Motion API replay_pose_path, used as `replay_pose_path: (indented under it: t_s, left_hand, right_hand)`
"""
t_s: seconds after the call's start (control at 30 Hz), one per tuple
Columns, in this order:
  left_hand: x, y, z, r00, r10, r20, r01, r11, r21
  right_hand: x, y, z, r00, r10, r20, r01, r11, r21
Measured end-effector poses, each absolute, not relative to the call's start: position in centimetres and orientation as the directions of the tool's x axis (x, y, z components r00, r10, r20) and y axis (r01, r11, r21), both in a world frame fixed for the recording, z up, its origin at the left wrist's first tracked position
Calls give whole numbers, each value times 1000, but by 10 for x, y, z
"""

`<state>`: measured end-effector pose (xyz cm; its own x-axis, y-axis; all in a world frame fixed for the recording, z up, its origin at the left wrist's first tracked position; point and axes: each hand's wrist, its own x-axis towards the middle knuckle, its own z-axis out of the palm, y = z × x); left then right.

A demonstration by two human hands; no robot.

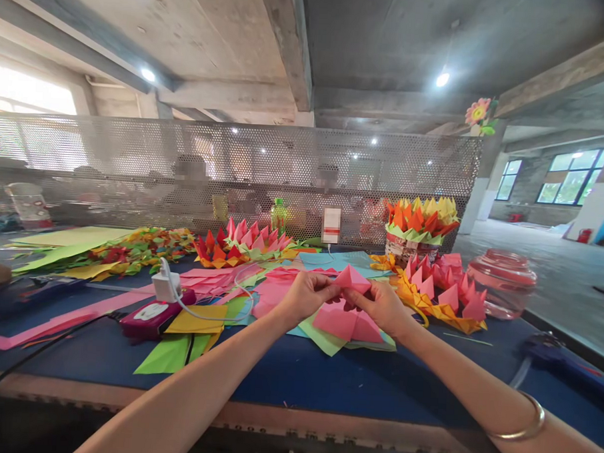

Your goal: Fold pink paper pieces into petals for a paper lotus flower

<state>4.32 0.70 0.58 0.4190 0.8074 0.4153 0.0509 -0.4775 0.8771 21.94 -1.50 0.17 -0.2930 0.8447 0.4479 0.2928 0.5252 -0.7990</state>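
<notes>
Both my hands meet over the middle of the blue table [295, 373]. My left hand [306, 295] and my right hand [382, 305] pinch a folded pink paper piece [352, 279] between their fingertips, its point facing up. Just below it lie more folded pink pieces [345, 322] on green and light blue sheets. A bangle sits on my right wrist.
Finished paper lotus flowers stand around: pink and red ones [241, 240], a pink and yellow one [442, 289], an orange and yellow one on a basket [419, 225]. A pink device with white charger [158, 307] lies left. A clear jar [502, 282] stands right. A perforated metal screen [234, 177] backs the table.
</notes>
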Motion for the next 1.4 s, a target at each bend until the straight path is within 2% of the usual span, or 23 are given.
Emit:
replay_pose_path:
  t_s: [0.27,0.6,0.87,1.0,1.17,1.4]
  left_hand:
    - [44,8,6,412,805,426,89,-501,861]
    - [44,9,3,426,769,477,64,-551,832]
    - [44,4,7,441,817,372,-38,-397,917]
    - [44,5,6,438,847,302,-58,-308,949]
    - [40,11,3,351,886,305,-92,-291,952]
    - [41,9,6,380,879,287,-159,-244,957]
  right_hand:
    - [219,-16,2,-305,843,443,345,532,-774]
    - [220,-15,3,-295,853,430,279,508,-815]
    - [217,-19,5,-313,800,513,347,599,-722]
    - [218,-18,5,-299,805,512,380,593,-710]
    - [219,-17,4,-279,818,503,414,575,-705]
    - [217,-21,7,-310,805,506,379,593,-710]
